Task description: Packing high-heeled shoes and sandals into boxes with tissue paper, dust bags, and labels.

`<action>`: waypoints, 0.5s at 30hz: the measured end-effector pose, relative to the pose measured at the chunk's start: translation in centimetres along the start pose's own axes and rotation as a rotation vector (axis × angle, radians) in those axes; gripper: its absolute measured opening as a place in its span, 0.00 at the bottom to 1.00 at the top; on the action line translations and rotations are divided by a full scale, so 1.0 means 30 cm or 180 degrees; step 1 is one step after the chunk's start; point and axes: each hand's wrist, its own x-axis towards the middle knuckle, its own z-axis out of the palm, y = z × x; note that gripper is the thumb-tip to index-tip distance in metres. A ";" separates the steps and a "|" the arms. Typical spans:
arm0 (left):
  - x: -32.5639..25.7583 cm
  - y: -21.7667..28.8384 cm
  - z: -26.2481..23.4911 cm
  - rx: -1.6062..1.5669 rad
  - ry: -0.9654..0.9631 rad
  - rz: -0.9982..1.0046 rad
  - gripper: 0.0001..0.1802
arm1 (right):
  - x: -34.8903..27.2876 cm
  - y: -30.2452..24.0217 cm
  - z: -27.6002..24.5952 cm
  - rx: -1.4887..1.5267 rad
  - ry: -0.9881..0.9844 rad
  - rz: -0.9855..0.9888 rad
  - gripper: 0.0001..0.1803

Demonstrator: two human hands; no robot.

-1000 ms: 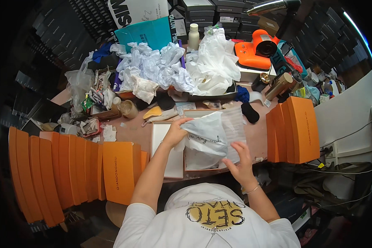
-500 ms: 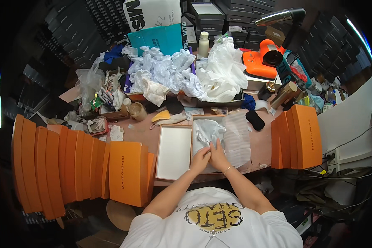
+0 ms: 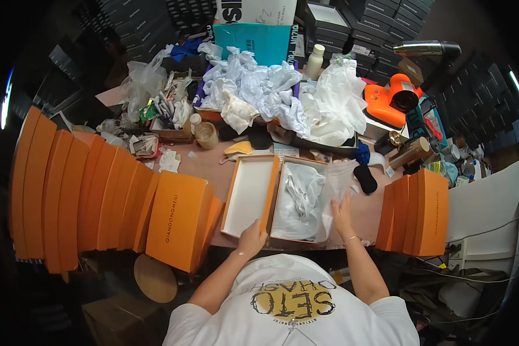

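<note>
An open shoebox (image 3: 288, 239) lies at the table's near edge, lined with thin white wrapping (image 3: 299, 199) that covers its contents. Beside it on the left, the orange box lid (image 3: 242, 199) has its white inside facing up and looks slightly tilted. My left hand (image 3: 252, 237) is closed on the lid's near right corner. At the box's right side, my right hand (image 3: 341, 216) grips a translucent packing sheet (image 3: 339, 179), its fingers partly behind the sheet. The sheet stands raised along the box's right edge.
Orange shoeboxes (image 3: 179, 222) stand in a long row at left, with several more (image 3: 418, 213) at right. Behind are crumpled white paper (image 3: 251, 86), an orange heat tool (image 3: 386, 104), a jar (image 3: 206, 136) and a black oval pad (image 3: 365, 179).
My hands have parted from over the wrapping. The left went to the lid, which has tilted and turned; the right took the packing sheet, which has lifted off the table. The view has also shifted.
</note>
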 end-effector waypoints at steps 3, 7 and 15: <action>-0.080 0.171 -0.272 -0.1381 0.0272 -0.0451 0.10 | 0.012 -0.276 0.104 -0.0157 -0.0921 -0.1397 0.39; -0.104 0.287 -0.406 -0.2349 0.0453 0.0024 0.11 | -0.017 -0.269 0.271 -0.0538 -0.1813 -0.1280 0.37; 0.103 0.456 -0.025 -0.4057 -0.1326 -0.0497 0.22 | -0.022 -0.154 -0.230 0.3561 -0.0703 0.1056 0.33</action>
